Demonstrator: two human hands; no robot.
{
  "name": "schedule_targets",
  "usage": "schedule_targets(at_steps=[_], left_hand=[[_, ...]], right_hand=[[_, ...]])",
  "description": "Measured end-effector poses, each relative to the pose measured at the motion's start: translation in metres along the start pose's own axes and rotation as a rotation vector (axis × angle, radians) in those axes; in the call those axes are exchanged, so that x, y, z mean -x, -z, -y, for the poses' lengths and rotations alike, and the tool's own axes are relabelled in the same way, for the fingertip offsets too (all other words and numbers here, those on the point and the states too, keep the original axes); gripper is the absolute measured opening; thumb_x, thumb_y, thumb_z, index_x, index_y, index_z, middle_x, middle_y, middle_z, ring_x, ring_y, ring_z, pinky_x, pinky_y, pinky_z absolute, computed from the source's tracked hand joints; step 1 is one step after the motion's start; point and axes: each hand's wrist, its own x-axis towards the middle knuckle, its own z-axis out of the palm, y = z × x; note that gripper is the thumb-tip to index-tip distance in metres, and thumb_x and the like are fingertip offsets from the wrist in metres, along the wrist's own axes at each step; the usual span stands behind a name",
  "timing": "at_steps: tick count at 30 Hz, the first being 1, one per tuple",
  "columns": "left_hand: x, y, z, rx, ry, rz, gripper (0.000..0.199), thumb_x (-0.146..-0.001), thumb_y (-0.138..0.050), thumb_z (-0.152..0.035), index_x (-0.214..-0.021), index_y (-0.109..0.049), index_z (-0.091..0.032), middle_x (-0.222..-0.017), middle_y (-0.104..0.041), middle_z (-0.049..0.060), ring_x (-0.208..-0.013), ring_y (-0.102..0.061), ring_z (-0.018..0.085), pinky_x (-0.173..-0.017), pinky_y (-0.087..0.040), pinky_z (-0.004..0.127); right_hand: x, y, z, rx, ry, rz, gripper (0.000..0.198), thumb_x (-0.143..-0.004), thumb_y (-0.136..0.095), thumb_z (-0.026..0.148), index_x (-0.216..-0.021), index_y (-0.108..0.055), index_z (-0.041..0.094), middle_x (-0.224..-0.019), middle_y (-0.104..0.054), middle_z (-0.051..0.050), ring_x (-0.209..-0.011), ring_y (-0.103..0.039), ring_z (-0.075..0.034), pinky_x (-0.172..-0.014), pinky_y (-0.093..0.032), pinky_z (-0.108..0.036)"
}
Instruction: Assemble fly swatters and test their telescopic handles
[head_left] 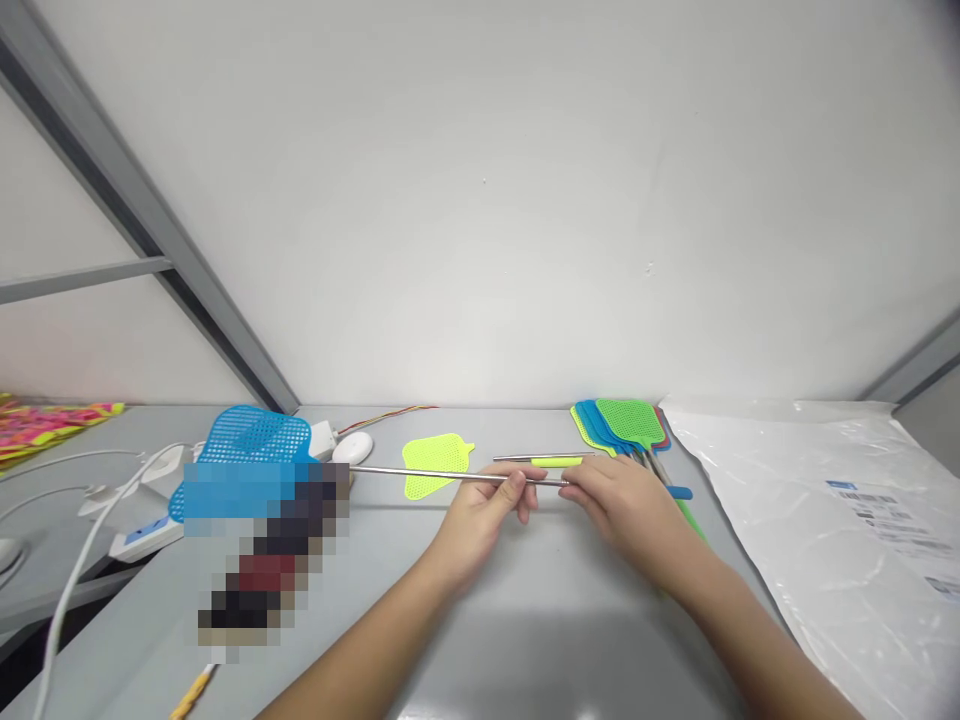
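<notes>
Both sets of fingers pinched a thin metal rod over the desk: the left hand gripped mid-shaft, the right hand held its near end. A loose yellow swatter head lay just behind, unattached; finished swatters were stacked beside the right hand.

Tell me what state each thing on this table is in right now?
Left hand: closed on the metal rod.
Right hand: closed on the rod's right end.
Metal rod: level, lifted just above the table.
Yellow swatter head: lying flat, no handle attached.
Blue swatter head: lying flat at left.
Swatter stack: heads fanned and overlapping.
Plastic bag: lying flat, crinkled.
</notes>
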Motion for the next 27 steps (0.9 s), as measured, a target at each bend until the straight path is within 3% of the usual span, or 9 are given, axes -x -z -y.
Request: schedule_targets(at_steps=[3, 9, 14, 19, 24, 27], left_hand=[[-0.001, 0.007, -0.003, -0.019, -0.043, -0.026, 0.032, -0.088, -0.058, -0.046, -0.099, -0.072, -0.019, -0.071, -0.058, 0.003, -0.067, -0.049, 0.015, -0.073, -0.038, 0.029], [-0.009, 0.032, -0.01, 0.08, -0.092, -0.203, 0.033, -0.085, -0.061, -0.049, -0.09, -0.07, -0.018, -0.068, -0.051, 0.001, -0.069, -0.047, 0.015, -0.074, -0.039, 0.03], [-0.007, 0.023, -0.007, 0.167, -0.023, -0.143, 0.031, -0.087, -0.06, -0.048, -0.097, -0.068, -0.02, -0.071, -0.05, 0.0, -0.064, -0.044, 0.012, -0.073, -0.04, 0.029], [-0.002, 0.012, -0.003, 0.079, -0.007, -0.056, 0.03, -0.089, -0.056, -0.047, -0.1, -0.069, -0.023, -0.076, -0.054, 0.001, -0.066, -0.047, 0.013, -0.073, -0.038, 0.029], [0.002, 0.006, 0.0, -0.038, -0.022, 0.038, 0.031, -0.092, -0.054, -0.043, -0.11, -0.069, -0.024, -0.078, -0.057, 0.003, -0.071, -0.05, 0.015, -0.074, -0.038, 0.03], [0.002, 0.002, 0.003, -0.054, -0.014, 0.055, 0.031, -0.092, -0.053, -0.042, -0.111, -0.069, -0.024, -0.078, -0.057, 0.003, -0.071, -0.05, 0.015, -0.074, -0.038, 0.03]], right_hand=[[-0.001, 0.002, -0.007, -0.022, -0.006, 0.003, 0.023, -0.1, -0.042, 0.032, -0.094, -0.062, 0.022, -0.085, -0.065, -0.002, -0.077, -0.057, -0.015, -0.069, -0.036, -0.029], [0.001, 0.016, -0.035, 0.026, -0.078, -0.013, 0.03, -0.101, -0.035, 0.032, -0.09, -0.062, 0.022, -0.078, -0.062, -0.002, -0.069, -0.055, -0.015, -0.067, -0.036, -0.029], [0.004, 0.022, -0.032, 0.021, -0.103, -0.036, 0.027, -0.1, -0.038, 0.033, -0.091, -0.062, 0.022, -0.079, -0.062, -0.003, -0.073, -0.056, -0.017, -0.071, -0.037, -0.031], [0.003, 0.016, -0.018, 0.034, -0.075, -0.051, 0.022, -0.096, -0.049, 0.04, -0.094, -0.063, 0.022, -0.079, -0.062, -0.002, -0.074, -0.056, -0.017, -0.073, -0.035, -0.032], [0.002, 0.008, -0.005, 0.035, -0.003, -0.057, 0.024, -0.098, -0.046, 0.038, -0.112, -0.062, 0.025, -0.087, -0.063, -0.003, -0.079, -0.055, -0.017, -0.074, -0.034, -0.031], [0.001, 0.006, 0.0, 0.039, 0.02, -0.064, 0.024, -0.099, -0.043, 0.033, -0.1, -0.066, 0.024, -0.082, -0.061, -0.002, -0.076, -0.052, -0.016, -0.073, -0.033, -0.03]])
